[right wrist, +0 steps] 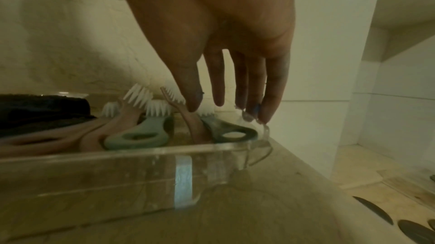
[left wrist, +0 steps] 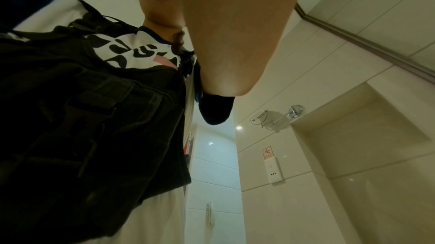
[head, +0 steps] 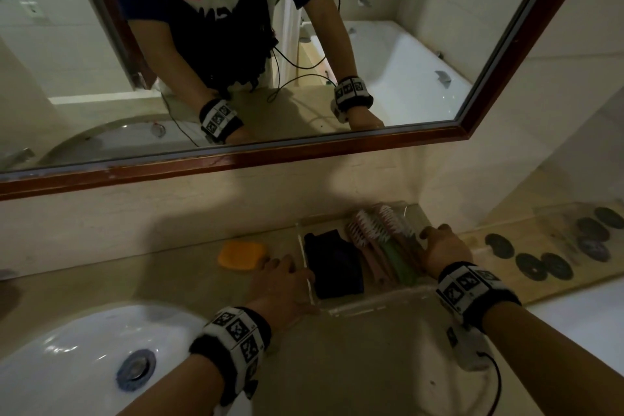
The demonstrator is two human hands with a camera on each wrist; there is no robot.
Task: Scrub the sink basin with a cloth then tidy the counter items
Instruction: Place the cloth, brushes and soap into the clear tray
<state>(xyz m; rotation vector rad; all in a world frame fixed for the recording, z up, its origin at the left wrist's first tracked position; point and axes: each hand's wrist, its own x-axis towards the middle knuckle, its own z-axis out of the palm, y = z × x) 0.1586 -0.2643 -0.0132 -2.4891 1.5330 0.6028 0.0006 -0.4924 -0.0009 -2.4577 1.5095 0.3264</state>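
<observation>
A clear acrylic tray (head: 371, 306) (right wrist: 117, 173) stands on the beige counter against the back wall. Inside lie a folded black cloth (head: 334, 263) (right wrist: 42, 110) and several pink and green brushes (head: 378, 240) (right wrist: 141, 136) with white bristles. My left hand (head: 287, 280) grips the tray's left wall. My right hand (head: 442, 246) (right wrist: 223, 99) pinches the right wall, thumb inside by a brush, fingers outside on the rim. The left wrist view shows only my forearm and torso. The white sink basin (head: 67, 348) lies at the lower left.
An orange soap bar (head: 241, 255) lies on the counter left of the tray. A wooden board with several dark discs (head: 540, 263) runs along the right. The sink drain (head: 136, 366) is near my left forearm. A wood-framed mirror (head: 304, 152) hangs above the backsplash.
</observation>
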